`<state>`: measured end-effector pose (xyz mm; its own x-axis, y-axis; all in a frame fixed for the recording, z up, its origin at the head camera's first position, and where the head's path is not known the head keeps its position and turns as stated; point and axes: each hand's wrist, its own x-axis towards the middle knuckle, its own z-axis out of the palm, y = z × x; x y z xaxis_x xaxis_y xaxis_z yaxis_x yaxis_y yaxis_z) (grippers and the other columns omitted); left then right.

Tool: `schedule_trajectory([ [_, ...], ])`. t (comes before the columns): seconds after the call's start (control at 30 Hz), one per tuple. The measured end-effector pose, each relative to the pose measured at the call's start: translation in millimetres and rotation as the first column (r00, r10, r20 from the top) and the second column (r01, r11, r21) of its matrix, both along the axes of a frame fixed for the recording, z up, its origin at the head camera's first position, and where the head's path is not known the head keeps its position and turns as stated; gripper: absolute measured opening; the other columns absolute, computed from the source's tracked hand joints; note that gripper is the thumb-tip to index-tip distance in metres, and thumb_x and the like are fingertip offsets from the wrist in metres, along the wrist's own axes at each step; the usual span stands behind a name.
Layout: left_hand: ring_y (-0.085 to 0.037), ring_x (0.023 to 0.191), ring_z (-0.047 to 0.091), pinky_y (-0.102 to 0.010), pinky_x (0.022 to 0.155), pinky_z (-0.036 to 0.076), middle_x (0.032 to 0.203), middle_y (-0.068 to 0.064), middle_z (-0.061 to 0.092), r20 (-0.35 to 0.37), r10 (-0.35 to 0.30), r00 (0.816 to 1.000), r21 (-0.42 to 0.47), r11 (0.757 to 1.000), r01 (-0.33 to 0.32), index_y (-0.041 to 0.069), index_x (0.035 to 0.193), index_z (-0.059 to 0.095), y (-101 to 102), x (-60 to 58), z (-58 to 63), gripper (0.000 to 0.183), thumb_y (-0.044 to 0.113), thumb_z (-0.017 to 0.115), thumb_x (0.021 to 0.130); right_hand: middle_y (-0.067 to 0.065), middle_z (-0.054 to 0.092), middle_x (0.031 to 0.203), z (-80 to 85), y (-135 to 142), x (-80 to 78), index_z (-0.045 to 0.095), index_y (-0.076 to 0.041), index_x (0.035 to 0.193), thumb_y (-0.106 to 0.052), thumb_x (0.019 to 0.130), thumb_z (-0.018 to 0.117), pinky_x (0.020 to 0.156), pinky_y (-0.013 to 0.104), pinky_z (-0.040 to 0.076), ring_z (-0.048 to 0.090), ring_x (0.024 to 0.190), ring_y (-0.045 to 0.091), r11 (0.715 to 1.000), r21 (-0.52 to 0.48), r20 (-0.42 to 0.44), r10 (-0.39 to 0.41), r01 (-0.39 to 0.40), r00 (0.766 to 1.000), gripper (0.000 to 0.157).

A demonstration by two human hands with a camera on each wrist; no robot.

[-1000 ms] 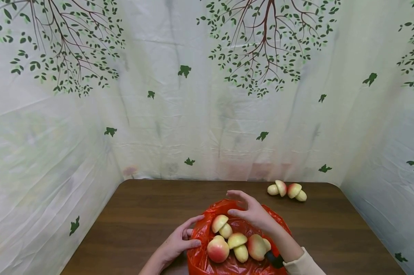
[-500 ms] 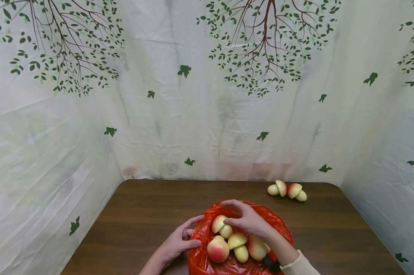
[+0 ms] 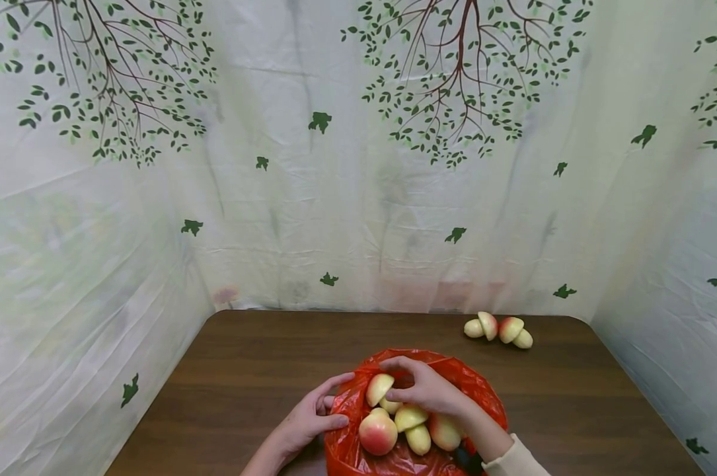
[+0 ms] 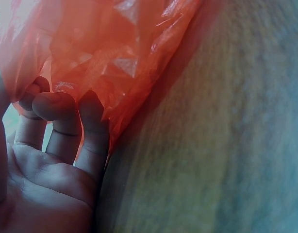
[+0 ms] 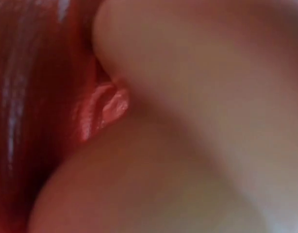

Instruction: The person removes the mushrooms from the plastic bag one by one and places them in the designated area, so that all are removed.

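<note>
A red plastic bag (image 3: 417, 463) sits gaping on the table, with several toy mushrooms inside, their caps pale yellow and pinkish red. My left hand (image 3: 303, 418) grips the bag's left side; in the left wrist view, bent fingers (image 4: 64, 131) lie against the thin plastic. My right hand (image 3: 426, 390) reaches into the bag from the right, fingers curved and spread from the thumb. Its thumb tip overlaps the upper-left toy mushroom (image 3: 378, 389). Below that are a red-capped mushroom (image 3: 378, 433) and a yellow one (image 3: 417, 437). Blurred pale shapes fill the right wrist view.
Two more toy mushrooms, one on the left (image 3: 482, 326) and one on the right (image 3: 515, 332), lie at the far right of the brown wooden table (image 3: 263, 350). A leaf-patterned cloth (image 3: 358, 218) hangs behind and along both sides.
My right hand has moved down from the bag's far rim into the bag, its thumb now over the upper-left mushroom. The left hand has stayed in place.
</note>
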<state>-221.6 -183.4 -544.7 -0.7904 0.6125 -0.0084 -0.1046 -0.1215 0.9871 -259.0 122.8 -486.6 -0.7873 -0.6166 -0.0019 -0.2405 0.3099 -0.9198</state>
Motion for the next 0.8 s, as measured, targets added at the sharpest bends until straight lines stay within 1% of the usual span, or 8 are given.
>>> schedule_trajectory([
  [0.2,-0.012,0.098,0.079,-0.031,0.085,0.065,0.111,-0.002,0.081,0.003,-0.001,1.000,-0.006,1.000,0.001,0.008,0.168,0.024,-0.2,-0.1,0.1,0.075,0.007,0.064,0.105,0.013,0.062,0.148,-3.9,-0.1,-2.7,0.060,-0.012,0.148,-0.024,0.098,0.077,0.110,0.052,0.050,0.058,0.135,0.033,0.998,0.058,-0.050,0.005,-0.002,0.999,0.054],
  [0.3,-0.011,0.097,0.079,-0.031,0.084,0.065,0.110,-0.001,0.081,-0.004,-0.003,1.000,-0.007,1.000,0.003,0.007,0.168,0.024,-0.3,-0.2,0.1,0.075,0.006,0.064,0.105,0.012,0.063,0.147,-12.9,2.6,-9.5,0.061,-0.013,0.147,-0.030,0.098,0.077,0.108,0.047,0.052,0.060,0.132,0.029,0.997,0.069,-0.098,0.037,-0.030,0.994,0.055],
  [0.43,-0.011,0.095,0.079,-0.031,0.083,0.065,0.108,0.000,0.080,-0.008,-0.004,1.000,-0.005,1.000,0.004,0.007,0.168,0.025,0.1,-0.6,-0.4,0.075,0.007,0.065,0.104,0.002,0.065,0.144,-42.5,7.3,-28.3,0.063,-0.027,0.145,-0.045,0.094,0.080,0.103,0.035,0.053,0.062,0.127,0.018,0.997,0.056,-0.124,0.055,-0.048,0.991,0.056],
  [0.53,-0.011,0.095,0.079,-0.031,0.084,0.065,0.108,0.000,0.081,-0.003,-0.002,1.000,-0.013,1.000,0.002,0.007,0.168,0.025,-0.1,-0.5,-0.5,0.075,0.007,0.065,0.104,-0.005,0.066,0.142,-61.6,8.6,-38.9,0.064,-0.036,0.141,-0.051,0.091,0.081,0.103,0.032,0.051,0.061,0.127,0.013,0.998,0.050,-0.126,0.044,-0.038,0.991,0.055],
  [0.57,-0.011,0.095,0.079,-0.032,0.084,0.065,0.108,0.000,0.081,0.001,0.000,1.000,-0.019,1.000,0.000,0.007,0.168,0.025,-0.2,-0.6,-0.5,0.075,0.007,0.065,0.104,-0.004,0.066,0.142,-61.9,8.2,-39.0,0.064,-0.035,0.141,-0.050,0.091,0.081,0.104,0.034,0.051,0.061,0.128,0.015,0.998,0.049,-0.128,0.045,-0.039,0.991,0.055],
  [0.63,-0.012,0.095,0.079,-0.032,0.085,0.065,0.109,-0.001,0.081,0.010,0.006,1.000,-0.035,0.999,-0.005,0.009,0.168,0.025,-0.4,-0.7,-0.5,0.076,0.008,0.066,0.104,0.000,0.066,0.142,-55.8,7.4,-35.3,0.064,-0.031,0.142,-0.048,0.093,0.080,0.103,0.037,0.052,0.061,0.128,0.018,0.997,0.070,-0.158,0.053,-0.043,0.986,0.054],
  [0.7,-0.012,0.096,0.079,-0.032,0.085,0.065,0.109,-0.001,0.081,0.020,0.012,1.000,-0.051,0.999,-0.011,0.011,0.168,0.026,-0.4,-0.6,-0.2,0.076,0.009,0.067,0.104,0.003,0.066,0.143,-43.4,5.8,-28.1,0.064,-0.026,0.143,-0.045,0.095,0.078,0.104,0.038,0.052,0.061,0.128,0.019,0.993,0.107,-0.173,0.062,-0.043,0.983,0.054],
  [0.8,-0.013,0.096,0.079,-0.033,0.084,0.066,0.110,-0.001,0.080,0.017,0.015,1.000,-0.058,0.998,-0.014,0.012,0.168,0.026,-0.5,-0.6,0.0,0.076,0.010,0.067,0.104,0.007,0.066,0.142,-22.3,1.3,-15.0,0.065,-0.019,0.142,-0.039,0.097,0.077,0.104,0.041,0.052,0.061,0.127,0.022,0.991,0.131,-0.160,0.051,-0.030,0.986,0.051],
])
